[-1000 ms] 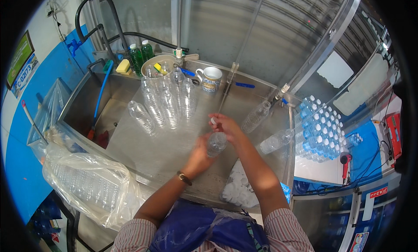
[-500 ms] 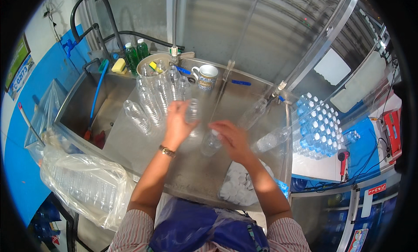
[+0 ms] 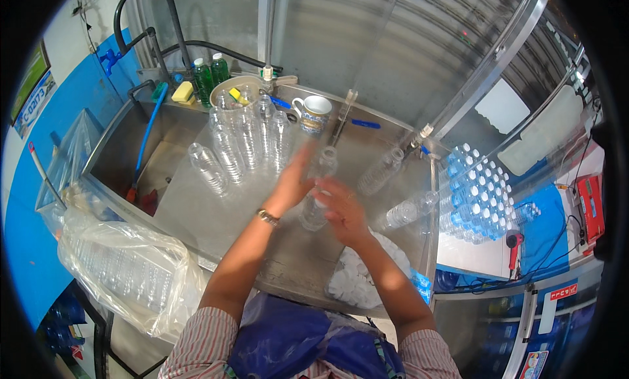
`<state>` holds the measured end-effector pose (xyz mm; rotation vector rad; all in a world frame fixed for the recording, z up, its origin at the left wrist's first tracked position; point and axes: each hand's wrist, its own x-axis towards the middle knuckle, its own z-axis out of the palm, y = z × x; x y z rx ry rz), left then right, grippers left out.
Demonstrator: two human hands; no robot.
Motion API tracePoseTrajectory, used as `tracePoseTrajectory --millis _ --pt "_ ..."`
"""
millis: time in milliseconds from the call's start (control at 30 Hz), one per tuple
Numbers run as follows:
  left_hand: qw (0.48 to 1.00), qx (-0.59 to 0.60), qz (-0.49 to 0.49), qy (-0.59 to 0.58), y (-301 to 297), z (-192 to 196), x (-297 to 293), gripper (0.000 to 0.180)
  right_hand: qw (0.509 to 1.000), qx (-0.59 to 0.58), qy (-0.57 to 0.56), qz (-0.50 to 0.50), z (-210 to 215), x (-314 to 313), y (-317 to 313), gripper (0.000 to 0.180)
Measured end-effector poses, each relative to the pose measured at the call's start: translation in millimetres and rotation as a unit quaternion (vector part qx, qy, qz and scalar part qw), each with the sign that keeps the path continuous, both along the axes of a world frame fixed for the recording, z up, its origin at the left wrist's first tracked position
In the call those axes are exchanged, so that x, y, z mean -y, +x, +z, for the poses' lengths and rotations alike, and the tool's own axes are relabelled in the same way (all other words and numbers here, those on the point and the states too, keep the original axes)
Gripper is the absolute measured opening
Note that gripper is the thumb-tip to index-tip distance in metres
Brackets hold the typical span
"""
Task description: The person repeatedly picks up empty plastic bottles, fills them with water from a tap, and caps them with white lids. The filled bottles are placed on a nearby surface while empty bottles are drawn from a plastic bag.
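Note:
A clear plastic bottle (image 3: 313,216) stands upright on the steel counter (image 3: 229,238) in front of me. My right hand (image 3: 344,212) has its fingers bent around the white cap at the top of this bottle. My left hand (image 3: 291,186) is beside it, blurred, its fingers stretched out and thumb apart. Just beyond my fingers stands another clear bottle (image 3: 326,159), uncapped, under a spout; my left hand is close to it, and I cannot tell whether they touch. Several empty bottles (image 3: 247,140) stand grouped to the left of my left hand.
White caps (image 3: 357,277) lie in a bag by my right forearm. Further right are an open bottle (image 3: 381,171), a lying bottle (image 3: 411,210) and rows of capped bottles (image 3: 478,195). A mug (image 3: 316,113) stands at the back. Left are a sink (image 3: 108,140) and bagged bottles (image 3: 131,274).
My left hand has moved right, away from the grouped bottles, and the bottle it was at now stands further right. My right hand stays at the capped bottle.

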<state>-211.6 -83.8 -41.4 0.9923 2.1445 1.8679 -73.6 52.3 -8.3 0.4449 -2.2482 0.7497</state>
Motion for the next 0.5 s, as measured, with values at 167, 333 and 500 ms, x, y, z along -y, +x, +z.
tracePoseTrajectory --millis 167,333,500 --pt "0.988 -0.041 -0.104 -0.106 28 -21 41 0.086 0.977 0.058 -0.151 -0.140 4 -24 -44 0.070" --pt "0.993 -0.004 0.002 -0.121 74 -39 25 0.084 0.956 0.232 -0.171 -0.061 8 -32 -80 0.071" --pt "0.989 -0.025 0.123 -0.078 57 -43 64 0.081 0.957 0.197 -0.202 -0.064 17 -35 -80 0.072"
